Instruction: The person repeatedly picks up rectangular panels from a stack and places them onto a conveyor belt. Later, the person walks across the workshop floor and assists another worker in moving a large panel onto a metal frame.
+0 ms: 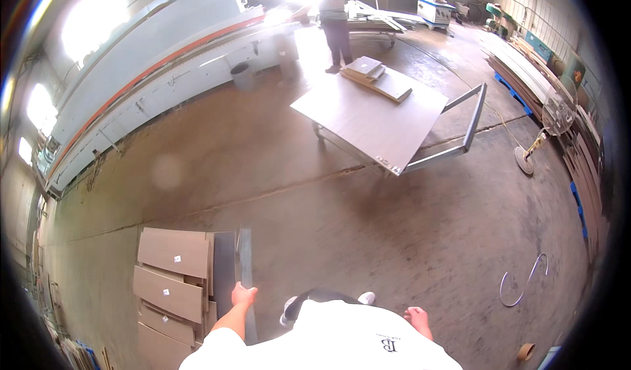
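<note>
My left hand [244, 295] is closed around a grey metal bar [246, 258] that runs along the right side of a stack of brown panels [172, 252]. The panels overlap unevenly, and several carry small white labels. A dark grey strip [225, 265] lies between the panels and the bar. What supports the stack is hidden beneath it. On the other side of my body, my right hand [417, 319] hangs low over the floor with its fingers curled in, and nothing shows in it.
Ahead stands a cart [472, 123] with a large pale board [374, 117] and smaller panels [376, 79] on top. A person [335, 25] stands behind it. Right are a fan [557, 117], stacked boards [526, 68], a curved strip [522, 288] and a tape roll [526, 351]. A long machine [164, 61] lines the left.
</note>
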`<state>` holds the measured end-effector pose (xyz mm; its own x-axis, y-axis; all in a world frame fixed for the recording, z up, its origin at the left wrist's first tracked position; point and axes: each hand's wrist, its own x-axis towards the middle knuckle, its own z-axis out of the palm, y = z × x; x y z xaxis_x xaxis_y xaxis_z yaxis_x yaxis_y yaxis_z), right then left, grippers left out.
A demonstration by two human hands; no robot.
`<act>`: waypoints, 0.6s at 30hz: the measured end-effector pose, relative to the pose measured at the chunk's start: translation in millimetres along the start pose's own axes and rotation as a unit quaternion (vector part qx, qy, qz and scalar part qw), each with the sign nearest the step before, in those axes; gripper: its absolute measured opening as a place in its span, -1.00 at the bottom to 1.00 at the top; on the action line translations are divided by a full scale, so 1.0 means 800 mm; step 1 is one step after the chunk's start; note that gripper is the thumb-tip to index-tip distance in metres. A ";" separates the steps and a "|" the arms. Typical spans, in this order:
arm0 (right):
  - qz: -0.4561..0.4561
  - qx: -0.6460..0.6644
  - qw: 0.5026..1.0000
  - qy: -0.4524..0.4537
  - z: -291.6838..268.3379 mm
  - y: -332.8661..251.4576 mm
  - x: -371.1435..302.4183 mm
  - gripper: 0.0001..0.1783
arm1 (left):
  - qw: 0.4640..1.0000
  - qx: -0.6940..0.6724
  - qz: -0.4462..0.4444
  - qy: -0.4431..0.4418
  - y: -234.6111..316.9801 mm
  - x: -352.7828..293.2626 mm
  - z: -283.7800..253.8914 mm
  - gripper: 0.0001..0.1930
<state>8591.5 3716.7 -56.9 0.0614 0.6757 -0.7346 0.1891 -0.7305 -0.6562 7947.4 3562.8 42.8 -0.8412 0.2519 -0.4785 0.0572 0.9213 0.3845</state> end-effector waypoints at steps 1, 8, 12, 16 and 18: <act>0.014 -0.009 1.000 0.006 -0.031 0.000 0.007 -0.77 | 1.000 -0.001 -0.002 0.003 -0.004 -0.007 0.022 -0.42; 0.097 0.008 0.993 0.074 -0.171 0.056 0.075 -0.74 | 0.994 0.087 0.029 -0.062 0.188 -0.089 0.124 -0.13; 0.061 -0.033 0.997 0.044 -0.171 -0.010 0.093 -0.73 | 0.993 0.072 0.096 -0.001 0.275 -0.036 0.207 -0.06; 0.001 0.006 0.999 0.035 -0.208 -0.041 0.107 -0.79 | 0.974 -0.148 0.098 -0.137 0.375 -0.058 0.293 -0.30; 0.013 -0.045 0.998 0.043 -0.216 -0.094 0.122 -0.80 | 0.971 -0.158 0.134 -0.122 0.431 -0.083 0.311 -0.46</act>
<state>8752.9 3855.0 -49.5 0.1514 0.6649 -0.7314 0.2740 -0.7392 -0.6152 8156.9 3937.4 11.0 -0.6643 0.5675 -0.4864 0.0551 0.6862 0.7254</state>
